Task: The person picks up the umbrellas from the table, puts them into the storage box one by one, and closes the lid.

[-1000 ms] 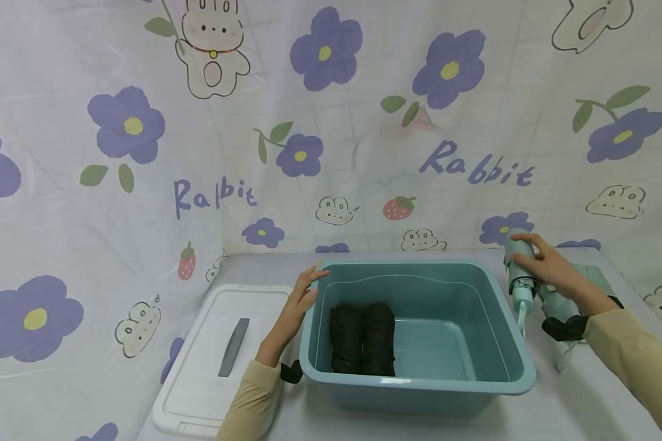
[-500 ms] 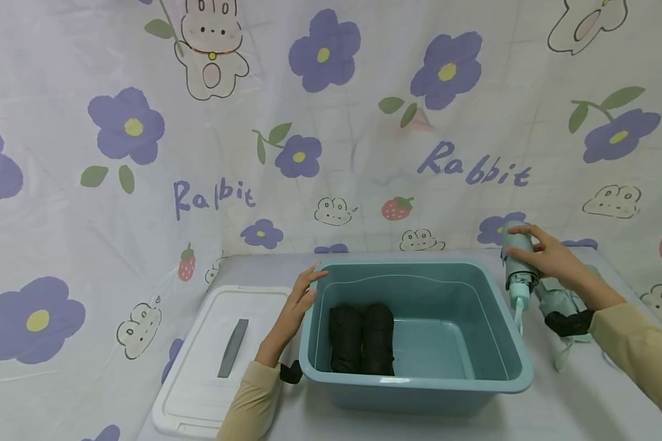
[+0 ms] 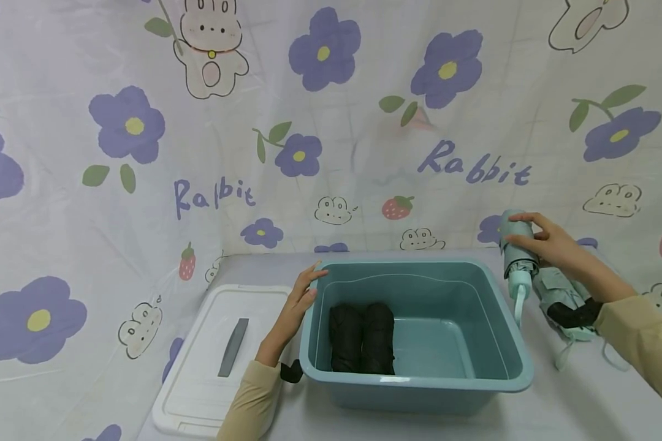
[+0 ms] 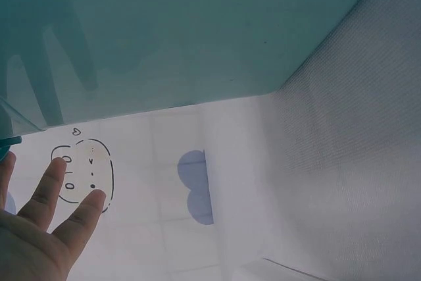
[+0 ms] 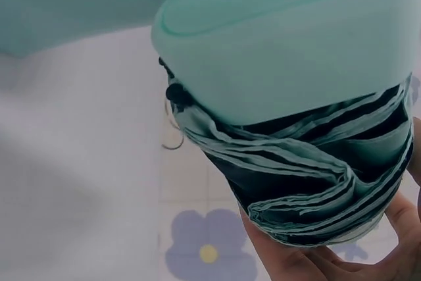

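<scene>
My right hand (image 3: pixel 554 245) grips a folded light green umbrella (image 3: pixel 517 248) above the right rim of a blue-green plastic bin (image 3: pixel 403 384). Its handle (image 5: pixel 289 51) points down toward me, a strap hanging from it; gathered canopy folds show in the right wrist view. On the bin's left rim rests my left hand (image 3: pixel 295 304), its fingers loosely extended; the left wrist view has that hand (image 4: pixel 39 235) beside the bin's outer wall (image 4: pixel 177 37). Two black rolled bundles (image 3: pixel 361 340) lie side by side in the bin's left half.
Left of the bin lies a white lid (image 3: pixel 198 361) with a grey handle (image 3: pixel 234 347). Another light green folded item (image 3: pixel 554 288) with a cord lies on the table (image 3: pixel 579 398) to the right, partly behind my right forearm. A patterned curtain (image 3: pixel 358 122) hangs behind.
My right hand has lifted the umbrella somewhat higher, showing more of the green item behind the forearm. My left hand and the bin have stayed in place.
</scene>
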Demonstrator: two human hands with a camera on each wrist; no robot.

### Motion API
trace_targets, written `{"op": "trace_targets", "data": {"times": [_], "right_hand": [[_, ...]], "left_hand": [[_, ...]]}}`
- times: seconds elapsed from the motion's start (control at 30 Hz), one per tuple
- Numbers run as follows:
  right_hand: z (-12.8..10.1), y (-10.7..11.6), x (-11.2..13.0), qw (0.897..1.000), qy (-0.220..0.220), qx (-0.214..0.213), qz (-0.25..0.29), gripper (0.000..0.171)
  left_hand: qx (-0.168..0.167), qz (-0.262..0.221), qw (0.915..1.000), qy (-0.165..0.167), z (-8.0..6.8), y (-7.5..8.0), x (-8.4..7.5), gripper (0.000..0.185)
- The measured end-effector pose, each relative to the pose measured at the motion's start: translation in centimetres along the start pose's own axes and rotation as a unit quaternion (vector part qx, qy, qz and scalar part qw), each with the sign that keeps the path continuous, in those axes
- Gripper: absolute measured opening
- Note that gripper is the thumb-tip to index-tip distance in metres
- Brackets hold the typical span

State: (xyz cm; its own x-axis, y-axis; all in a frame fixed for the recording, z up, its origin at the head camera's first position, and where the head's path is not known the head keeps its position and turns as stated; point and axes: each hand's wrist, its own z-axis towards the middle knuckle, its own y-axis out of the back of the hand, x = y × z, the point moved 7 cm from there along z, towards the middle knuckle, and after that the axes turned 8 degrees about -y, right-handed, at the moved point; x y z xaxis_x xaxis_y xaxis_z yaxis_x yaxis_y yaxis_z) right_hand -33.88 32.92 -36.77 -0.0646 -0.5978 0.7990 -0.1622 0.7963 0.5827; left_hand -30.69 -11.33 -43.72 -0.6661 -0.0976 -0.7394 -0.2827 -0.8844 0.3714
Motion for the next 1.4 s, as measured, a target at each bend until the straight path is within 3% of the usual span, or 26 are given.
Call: {"op": "trace_targets", "data": {"times": [0.6,1.4], "right_hand": [[-1.1,-0.1,3.1,0.998,0.021,-0.005,0.050,0.041],[-2.8,-5.1,7.2,0.992,0.030,0.057,0.106,0.047]], "left_hand": [[-0.002,-0.001,1.0000,-0.004,0.1,0.1,0.1,0.040],[-0.003,0.000,1.0000,0.004,0.0,-0.1,0.3,0.040]]}}
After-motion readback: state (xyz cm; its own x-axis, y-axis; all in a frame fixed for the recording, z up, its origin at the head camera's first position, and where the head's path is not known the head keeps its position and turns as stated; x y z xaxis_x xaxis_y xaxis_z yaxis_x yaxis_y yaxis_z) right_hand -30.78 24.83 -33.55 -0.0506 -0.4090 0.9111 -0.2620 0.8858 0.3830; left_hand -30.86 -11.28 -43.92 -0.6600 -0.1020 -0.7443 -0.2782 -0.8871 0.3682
